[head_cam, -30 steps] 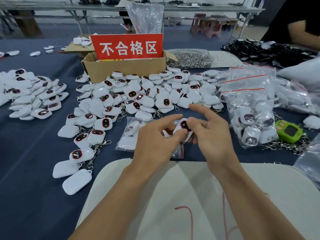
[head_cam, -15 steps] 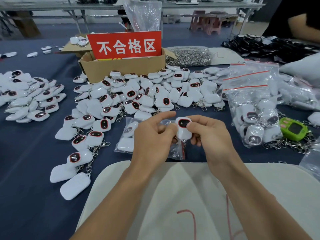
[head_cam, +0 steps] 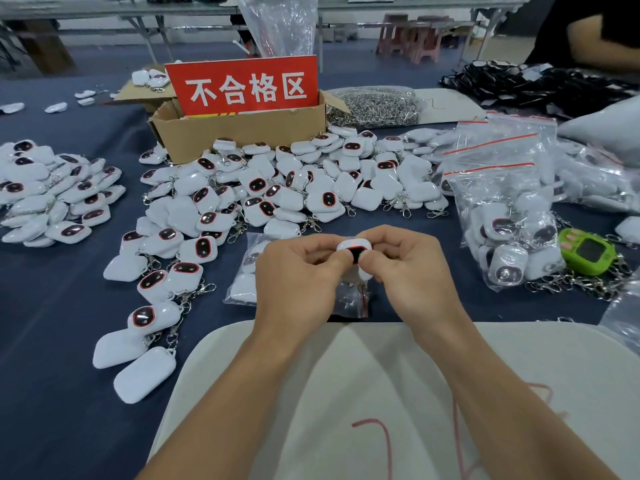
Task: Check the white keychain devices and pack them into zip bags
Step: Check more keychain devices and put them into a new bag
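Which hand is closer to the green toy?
Right. Both hands pinch one white keychain device; the right hand lies left of the green plastic gadget, the left hand farther left.

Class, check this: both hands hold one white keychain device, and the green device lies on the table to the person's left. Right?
No. The head view shows the green device on the person's right, beside the filled zip bags. The left hand and right hand do hold one white keychain device.

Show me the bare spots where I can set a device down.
Bare blue cloth at near left, below the left pile; a patch between the right hand and the filled zip bags; the white sheet in front. Crowded: the central pile.
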A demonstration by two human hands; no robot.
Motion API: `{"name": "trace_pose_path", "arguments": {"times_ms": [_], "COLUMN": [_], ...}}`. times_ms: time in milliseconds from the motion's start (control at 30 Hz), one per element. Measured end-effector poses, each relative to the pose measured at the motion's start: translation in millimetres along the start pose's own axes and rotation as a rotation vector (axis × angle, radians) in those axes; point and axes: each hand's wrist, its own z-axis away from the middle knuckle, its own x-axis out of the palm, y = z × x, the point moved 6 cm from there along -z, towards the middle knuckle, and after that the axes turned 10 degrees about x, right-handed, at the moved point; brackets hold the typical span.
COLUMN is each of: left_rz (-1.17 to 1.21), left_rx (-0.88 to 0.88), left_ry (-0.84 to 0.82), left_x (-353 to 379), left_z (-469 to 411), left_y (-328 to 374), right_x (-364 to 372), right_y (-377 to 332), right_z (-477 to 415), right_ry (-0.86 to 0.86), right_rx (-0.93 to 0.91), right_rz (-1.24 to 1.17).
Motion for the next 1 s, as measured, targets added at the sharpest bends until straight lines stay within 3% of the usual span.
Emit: {"name": "trace_pose_path", "arguments": {"times_ms": [200,333,633,800,1000], "left_rz": [0.111,0.110,0.139,0.229,-0.196], "left_rx": [-0.019,-0.051,0.008,-0.001,0.201], "left_ry": [0.041,0.035,0.065,0.095,0.105], "left_x": [-2,-2,-2,-2,-5], "left_z": [1,2,-1,-2,7], "left_y": [2,2,4,3,15], "right_x": [1,0,-4,-5,-11], "right_y": [-1,-1,-1,-6,-22], "right_z": [2,2,-1,0,13], "right_ry": [-0.044,-0.055,0.024,0.070,0.292], "right_rx": [0.004,-0.009,-0.018,-0.098,-0.355], "right_rz": [-0.076,0.016,0.036,0.236,0.453]}}
